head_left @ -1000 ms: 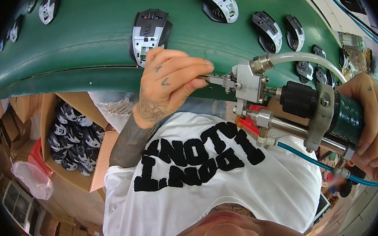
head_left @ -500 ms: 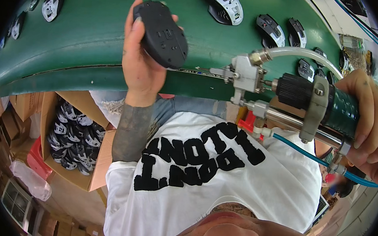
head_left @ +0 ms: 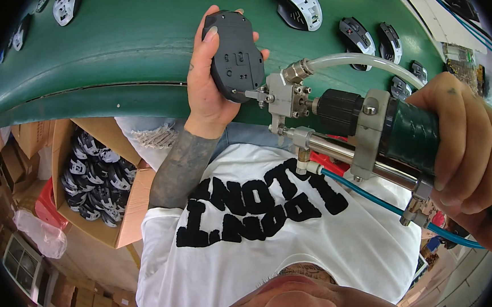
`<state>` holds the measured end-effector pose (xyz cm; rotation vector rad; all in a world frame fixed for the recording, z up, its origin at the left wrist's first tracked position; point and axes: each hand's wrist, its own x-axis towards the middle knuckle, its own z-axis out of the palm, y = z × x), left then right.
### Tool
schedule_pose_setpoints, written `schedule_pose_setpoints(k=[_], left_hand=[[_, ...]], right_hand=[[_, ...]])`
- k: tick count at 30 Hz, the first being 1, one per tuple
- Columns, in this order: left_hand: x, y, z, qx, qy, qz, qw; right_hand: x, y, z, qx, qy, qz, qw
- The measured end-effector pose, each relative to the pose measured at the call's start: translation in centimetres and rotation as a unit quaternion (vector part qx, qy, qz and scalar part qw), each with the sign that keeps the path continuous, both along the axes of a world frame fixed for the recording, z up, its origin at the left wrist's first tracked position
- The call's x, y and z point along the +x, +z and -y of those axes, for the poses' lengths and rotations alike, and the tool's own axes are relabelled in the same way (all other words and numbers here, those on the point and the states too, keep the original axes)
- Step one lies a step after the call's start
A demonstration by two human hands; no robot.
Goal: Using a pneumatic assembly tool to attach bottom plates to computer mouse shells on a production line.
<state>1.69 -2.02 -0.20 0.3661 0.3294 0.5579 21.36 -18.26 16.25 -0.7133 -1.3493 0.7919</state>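
My left hand [head_left: 208, 102] is closed around a black computer mouse [head_left: 236, 59], its underside with screw holes and small recesses turned up. The thumb lies along one edge, and fingertips show at the far side. My right hand [head_left: 467, 149] grips the dark green body of a power screwdriver [head_left: 411, 134], which has a metal screw-feeding head [head_left: 287, 96], a clear hose and a blue air tube. The screwdriver's thin tip meets the near end of the mouse; whether it sits in a hole there is too small to tell.
Across the far side runs a green conveyor belt [head_left: 122, 42]. Part-assembled black and white mice, such as one mouse [head_left: 299, 6], lie along it. Below left, a cardboard box [head_left: 60, 163] holds many mouse shells [head_left: 99, 177]. A red container [head_left: 50, 208] stands beside it.
My left hand has moved right with the mouse and tilted it more upright. The screwdriver in my right hand has come left, and its tip now reaches the mouse's near end.
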Motion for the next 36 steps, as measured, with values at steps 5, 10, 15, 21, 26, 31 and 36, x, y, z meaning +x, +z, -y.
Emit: schedule_pose_setpoints(k=[5, 10, 15, 21, 26, 31, 36], left_hand=[[0.2, -0.2, 0.5, -0.026, 0.015, 0.010, 1.000], [0.9, 0.9, 1.6, -0.048, 0.022, 0.015, 0.998], [1.2, 0.8, -1.0, 0.040, 0.024, -0.039, 0.998], [1.8, 1.1, -0.6, 0.038, 0.031, -0.064, 0.997], [2.2, 0.5, 0.3, 0.000, 0.005, -0.050, 0.999], [2.5, 0.1, 1.3, -0.001, -0.015, -0.041, 0.999], [1.9, -0.1, 1.1, -0.012, -0.017, -0.042, 0.999]], right_hand=[[-2.5, -0.6, -2.4, -0.010, 0.009, 0.004, 1.000], [-2.7, -0.3, -2.6, -0.027, 0.005, 0.020, 0.999], [-5.0, 0.7, -2.2, -0.040, 0.008, 0.034, 0.999], [-0.7, 1.5, 0.9, -0.054, 0.003, 0.055, 0.997], [0.4, 0.3, -1.0, -0.066, 0.034, 0.103, 0.992], [3.7, 0.1, -1.7, -0.048, 0.188, 0.143, 0.971], [-0.9, 0.8, -1.3, -0.051, 0.072, 0.047, 0.995]])
